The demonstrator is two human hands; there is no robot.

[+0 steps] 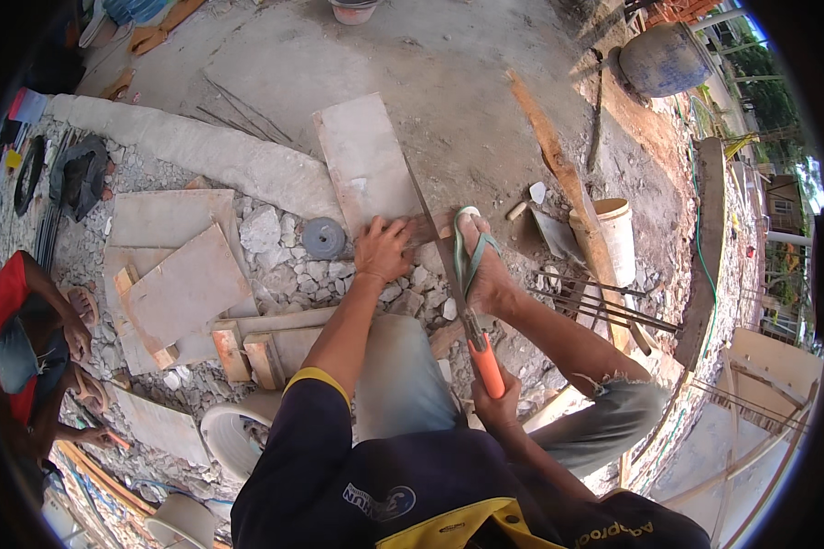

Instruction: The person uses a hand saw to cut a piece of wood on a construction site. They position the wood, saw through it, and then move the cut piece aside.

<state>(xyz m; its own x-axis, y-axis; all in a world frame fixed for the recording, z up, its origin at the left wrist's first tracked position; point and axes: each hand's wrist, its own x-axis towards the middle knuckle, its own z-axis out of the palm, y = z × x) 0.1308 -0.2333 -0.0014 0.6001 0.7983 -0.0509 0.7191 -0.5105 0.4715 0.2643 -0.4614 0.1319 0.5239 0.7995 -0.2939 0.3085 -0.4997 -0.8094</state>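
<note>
A pale rectangular board (362, 151) lies in front of me, its near end under my left hand (384, 251). That hand is open, its fingers stretched over the board's edge. My right hand (497, 401) is closed round the orange handle (487, 364) of a handsaw. The long, narrow saw blade (450, 261) points away from me, along the board's right edge. Whether its teeth touch the board I cannot tell. Just right of the blade rests my foot in a green sandal (475, 252).
Rubble (298, 274) covers the ground around me. Left of my arm lie stacked boards (183, 293) and a grey roll (323, 238). Rebar (613, 306), a long plank (558, 156) and a white bucket (616, 238) are to the right. Another person (27, 339) sits at the far left.
</note>
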